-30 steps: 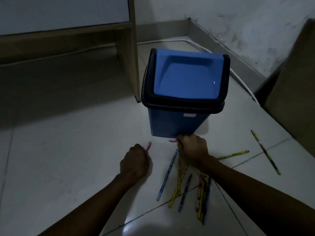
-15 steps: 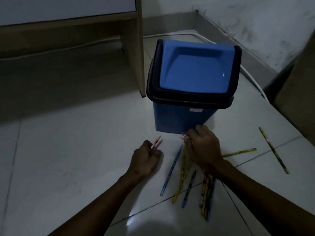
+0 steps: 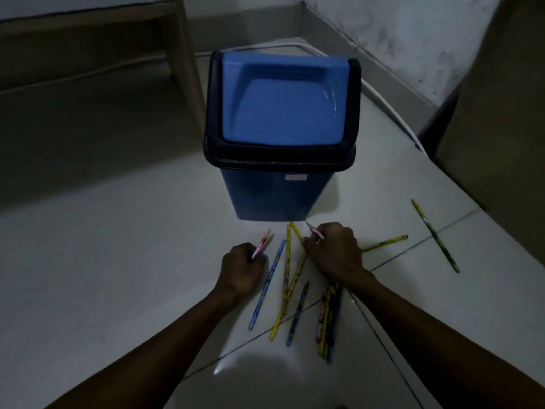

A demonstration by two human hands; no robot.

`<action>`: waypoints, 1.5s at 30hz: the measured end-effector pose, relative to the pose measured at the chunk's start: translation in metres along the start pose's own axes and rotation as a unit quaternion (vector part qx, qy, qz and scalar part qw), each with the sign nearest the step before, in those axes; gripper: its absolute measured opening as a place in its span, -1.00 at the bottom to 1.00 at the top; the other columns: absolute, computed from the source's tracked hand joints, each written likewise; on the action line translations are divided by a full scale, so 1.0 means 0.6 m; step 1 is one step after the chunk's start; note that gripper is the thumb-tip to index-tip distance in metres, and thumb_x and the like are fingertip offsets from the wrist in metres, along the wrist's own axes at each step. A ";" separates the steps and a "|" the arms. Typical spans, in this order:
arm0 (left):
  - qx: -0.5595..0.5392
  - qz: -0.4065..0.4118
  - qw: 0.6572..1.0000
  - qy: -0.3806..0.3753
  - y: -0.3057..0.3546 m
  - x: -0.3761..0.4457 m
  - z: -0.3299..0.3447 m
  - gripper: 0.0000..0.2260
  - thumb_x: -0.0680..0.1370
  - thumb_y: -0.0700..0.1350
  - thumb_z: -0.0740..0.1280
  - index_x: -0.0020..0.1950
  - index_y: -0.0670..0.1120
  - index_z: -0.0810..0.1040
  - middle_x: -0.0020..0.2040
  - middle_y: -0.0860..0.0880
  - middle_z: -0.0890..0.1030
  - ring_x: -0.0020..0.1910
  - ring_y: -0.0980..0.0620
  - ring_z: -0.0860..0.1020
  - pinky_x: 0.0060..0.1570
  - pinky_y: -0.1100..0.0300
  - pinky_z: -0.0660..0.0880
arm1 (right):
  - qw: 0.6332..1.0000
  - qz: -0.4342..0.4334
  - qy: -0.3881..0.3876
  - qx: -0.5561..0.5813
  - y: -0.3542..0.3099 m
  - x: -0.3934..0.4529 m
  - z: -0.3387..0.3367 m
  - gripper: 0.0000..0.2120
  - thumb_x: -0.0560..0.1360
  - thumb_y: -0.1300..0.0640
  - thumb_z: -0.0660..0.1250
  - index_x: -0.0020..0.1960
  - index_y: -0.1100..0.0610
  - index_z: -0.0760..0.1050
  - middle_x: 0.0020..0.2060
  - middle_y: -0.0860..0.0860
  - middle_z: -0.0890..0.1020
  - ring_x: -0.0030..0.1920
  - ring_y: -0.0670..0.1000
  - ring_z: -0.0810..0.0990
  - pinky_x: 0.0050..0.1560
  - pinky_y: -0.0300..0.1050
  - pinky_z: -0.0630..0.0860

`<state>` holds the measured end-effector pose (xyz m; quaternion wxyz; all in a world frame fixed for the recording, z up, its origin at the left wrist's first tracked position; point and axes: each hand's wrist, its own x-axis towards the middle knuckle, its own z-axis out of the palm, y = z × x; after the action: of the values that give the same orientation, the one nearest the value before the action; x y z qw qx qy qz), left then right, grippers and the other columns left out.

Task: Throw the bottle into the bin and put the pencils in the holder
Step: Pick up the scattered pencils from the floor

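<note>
A blue bin [image 3: 274, 196] with a black collar and a shut blue swing lid [image 3: 280, 104] stands on the pale tiled floor. Several pencils [image 3: 287, 276] lie scattered just in front of it. My left hand [image 3: 240, 271] is closed around a pink pencil [image 3: 263, 242] whose tip sticks out toward the bin. My right hand [image 3: 331, 250] grips another pink pencil [image 3: 315, 231] and rests over the yellow ones. Two more pencils lie apart to the right: a yellow one [image 3: 385, 242] and a dark one [image 3: 435, 234]. No bottle or holder is in view.
A wooden furniture leg [image 3: 185, 63] stands left of the bin, with a dark recess under the furniture. A white cable [image 3: 392, 112] runs along the wall's base. A brown panel [image 3: 501, 137] stands at the right. The scene is dim.
The view has shifted, so the bin now sits more central. My right hand lifted a pink pencil's tip off the floor. My left hand still grips its pink pencil.
</note>
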<state>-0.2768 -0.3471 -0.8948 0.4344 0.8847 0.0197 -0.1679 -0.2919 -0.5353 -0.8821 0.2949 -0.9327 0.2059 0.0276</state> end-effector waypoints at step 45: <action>0.175 0.417 0.890 -0.059 0.066 0.024 -0.023 -0.82 0.56 -0.11 0.18 0.10 -0.07 0.50 -0.03 -0.10 0.62 -0.08 -0.09 0.55 -0.21 0.06 0.49 | 0.895 0.227 -0.022 0.383 0.043 -0.038 -0.039 -0.87 0.51 0.27 0.29 -0.21 0.20 0.52 -0.46 0.08 0.41 -0.51 0.01 0.35 -0.47 -0.18 0.28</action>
<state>-0.2521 -0.3628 -0.8612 0.3026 0.8618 -0.4063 -0.0243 -0.3249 -0.5592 -0.8728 0.6197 -0.6747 0.3996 0.0334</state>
